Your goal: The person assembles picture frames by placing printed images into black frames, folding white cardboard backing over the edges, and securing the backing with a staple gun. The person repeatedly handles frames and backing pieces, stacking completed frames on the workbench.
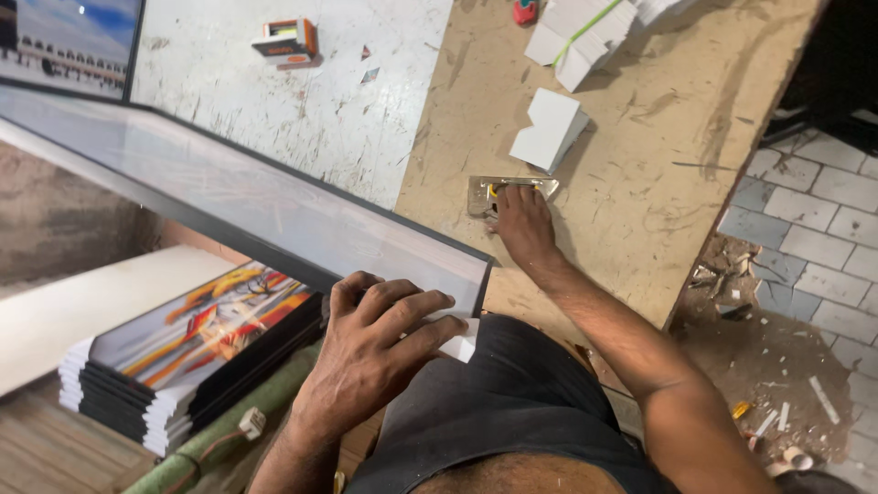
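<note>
Framed picture (247, 197), black-edged and glazed, lies across the left of the scene, one end resting on the worktop (640, 183) and its near corner sticking out toward you. At far left, below it, sits a stack of framed prints (183, 366) with white corner protectors already fitted, a bright orange and yellow picture on top, with a green tube (210, 444) just near of it. Your left hand (366, 352) is closed around the near corner of the framed picture, fingers curled over the edge and pressing a white corner piece (462, 343) against it. By the look of it that corner is being covered now; I cannot tell whether the other corners have theirs.

Further right, your right hand (523, 224) reaches out flat across the worktop, fingers laid on a small metal tool (508, 192) with a yellow spot; whether it is gripped or only touched is not clear. Just beyond the tool lies a folded white card corner (551, 133), and at the far edge a banded bundle of white corners (581, 37), so plenty of stock remains. A small orange box (288, 41) sits far off on the scratched white board (293, 91). On the right the worktop ends over a tiled floor (814, 229) with scattered scraps.
</note>
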